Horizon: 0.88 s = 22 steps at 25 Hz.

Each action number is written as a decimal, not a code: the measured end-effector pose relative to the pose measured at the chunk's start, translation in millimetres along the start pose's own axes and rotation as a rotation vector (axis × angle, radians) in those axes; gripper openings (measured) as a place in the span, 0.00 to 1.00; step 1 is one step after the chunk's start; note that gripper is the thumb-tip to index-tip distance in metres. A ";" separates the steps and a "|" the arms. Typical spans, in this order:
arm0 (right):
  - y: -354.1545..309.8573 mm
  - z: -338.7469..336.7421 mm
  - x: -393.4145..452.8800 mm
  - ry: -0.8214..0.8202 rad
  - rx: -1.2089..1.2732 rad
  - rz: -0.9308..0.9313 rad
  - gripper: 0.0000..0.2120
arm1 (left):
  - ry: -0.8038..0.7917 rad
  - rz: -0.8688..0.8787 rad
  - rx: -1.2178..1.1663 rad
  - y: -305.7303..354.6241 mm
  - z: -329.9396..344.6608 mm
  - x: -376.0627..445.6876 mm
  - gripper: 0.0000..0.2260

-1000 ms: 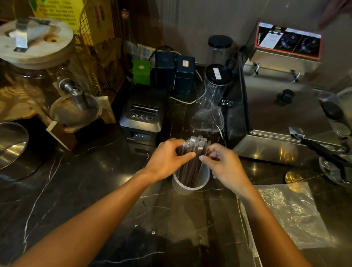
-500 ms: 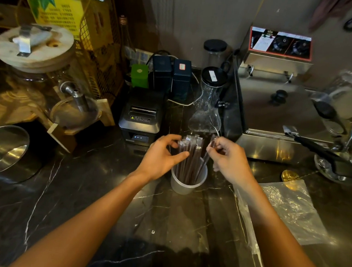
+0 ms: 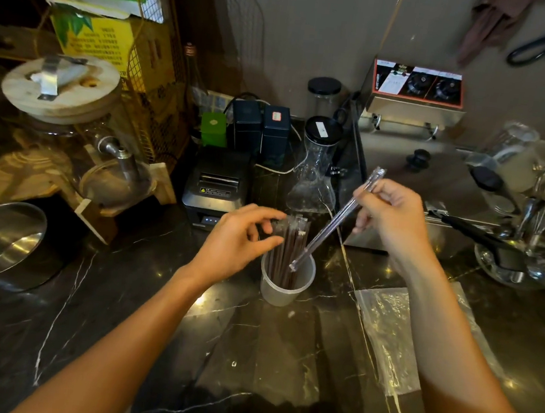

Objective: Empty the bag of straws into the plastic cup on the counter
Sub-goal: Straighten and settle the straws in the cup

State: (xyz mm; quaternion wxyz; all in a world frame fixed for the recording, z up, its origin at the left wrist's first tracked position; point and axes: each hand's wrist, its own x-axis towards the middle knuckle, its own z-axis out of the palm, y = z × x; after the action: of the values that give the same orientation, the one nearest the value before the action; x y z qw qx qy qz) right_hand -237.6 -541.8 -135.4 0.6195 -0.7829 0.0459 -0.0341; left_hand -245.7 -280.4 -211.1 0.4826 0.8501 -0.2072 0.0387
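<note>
1. The right hand (image 3: 393,218) pinches a single wrapped straw (image 3: 336,219) near its upper end between thumb and fingertips. The straw slants down to the left, its lower tip just inside the mouth of the plastic cup (image 3: 285,282).

2. The left hand (image 3: 238,239) is half-curled with the fingers loosely spread, touching the tops of the bundle of straws (image 3: 289,244) that stands upright in the cup. It looks to be steadying them rather than gripping; I cannot tell whether it truly pinches any.

3. Handling, as I judge it: each straw is very light, thin and fairly stiff along its length. Its clear film wrapper looks slick, so a pinch high on the shaft, like the one in use, gives the best aim at the cup. Squeezing hard would likely crease it.

4. The cup is small, translucent and whitish, with a round rim and thin walls. With tall straws in it I would expect it to tip easily, so a steadying hand at the bundle makes sense.

5. The straws are dark brown inside glossy sleeves, whose flat sealed ends stick up above the rim.

6. The bag (image 3: 392,331), clear crinkled plastic, lies flat and apparently empty on the counter (image 3: 121,308) to the right of the cup, beneath the right forearm.

7. The counter is polished dark stone with pale veins. A black receipt printer (image 3: 218,184) sits behind the cup, and a steel fryer (image 3: 413,143) stands to the right.
</note>
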 end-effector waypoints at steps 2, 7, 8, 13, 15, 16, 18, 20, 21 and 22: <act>3.0 0.1 0.1 -0.057 0.281 0.153 0.06 | -0.092 0.032 0.002 2.5 0.7 0.7 0.21; 35.6 27.2 -10.9 -0.072 0.553 0.550 0.05 | -0.039 0.079 -0.230 18.9 7.3 1.6 0.17; 41.7 32.7 -14.2 -0.078 0.552 0.604 0.05 | -0.015 0.089 -0.250 22.5 7.6 3.1 0.14; 52.3 44.4 -25.5 -0.239 0.397 0.693 0.12 | -0.029 0.120 -0.250 37.3 7.3 10.7 0.06; 50.5 44.0 -28.9 -0.329 0.162 0.619 0.17 | -0.015 0.107 -0.254 41.1 7.9 14.0 0.03; 49.4 43.7 -30.3 -0.335 0.047 0.554 0.17 | 0.002 0.083 -0.253 40.7 8.1 15.8 0.02; 47.7 41.5 -29.7 -0.263 -0.067 0.388 0.13 | 0.019 0.012 -0.244 34.9 10.1 18.3 0.02; 43.4 38.1 -28.3 -0.220 -0.041 0.242 0.05 | -0.002 -0.052 -0.236 25.0 16.0 16.2 0.02; 41.6 37.2 -27.8 -0.237 -0.015 0.192 0.05 | -0.019 -0.075 -0.223 19.8 20.3 14.0 0.03; 40.7 37.1 -28.3 -0.260 0.008 0.155 0.06 | -0.037 -0.094 -0.199 13.9 25.5 12.1 0.03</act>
State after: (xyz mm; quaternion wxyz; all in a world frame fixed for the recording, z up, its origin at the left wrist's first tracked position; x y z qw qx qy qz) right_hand -262.8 -512.0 -183.5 0.6240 -0.7724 0.0255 0.1154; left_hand -243.5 -311.8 -210.3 0.5618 0.8074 -0.1788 -0.0205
